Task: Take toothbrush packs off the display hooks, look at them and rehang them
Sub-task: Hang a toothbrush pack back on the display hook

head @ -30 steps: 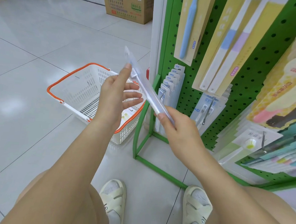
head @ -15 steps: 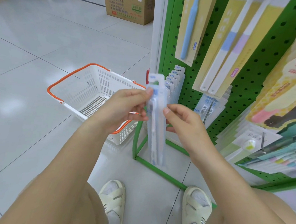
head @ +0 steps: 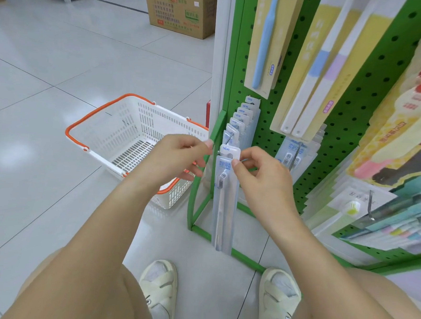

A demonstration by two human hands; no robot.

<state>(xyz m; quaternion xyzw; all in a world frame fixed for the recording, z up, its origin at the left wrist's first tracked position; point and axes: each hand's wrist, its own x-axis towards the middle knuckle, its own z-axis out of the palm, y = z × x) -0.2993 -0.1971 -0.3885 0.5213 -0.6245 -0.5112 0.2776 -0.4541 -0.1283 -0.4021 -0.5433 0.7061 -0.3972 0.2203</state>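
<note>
- Pale glossy floor tiles (head: 60,79) fill the left side of a shop aisle, with a brown cardboard carton (head: 180,7) printed in red and green characters, too small to read, standing at the back.
- Nearer, a white slotted plastic shopping basket with orange handles (head: 131,139) sits on the floor just beside the stand's foot.
- Left hand (head: 177,157) hovers in front of the basket with fingers curled; thumb and forefinger come together close to the hook tip (head: 218,151), though I cannot tell whether they actually pinch the hook or the pack's edge.
- Between the two hands hangs a long clear blister toothbrush pack with a white header tab (head: 224,197), upright, its header at the outer end of the hook; a grey-bristled brush shows through it.
- Its tab reads "NEW", with blue characters on the card below; the row of matching packs (head: 243,116) behind it on the same hook carries the same "NEW" tabs.
- Right hand (head: 263,178) pinches the pack's header from the right side.
- Judging by this, the pack is being threaded onto its hook: looking appears over, rehanging is under way but not finished, and sliding it back and letting go remain.
- Further right, the green perforated metal display stand (head: 352,114) holds yellow-carded brushes (head: 310,66) and other packs, whose writing I cannot read.
</note>
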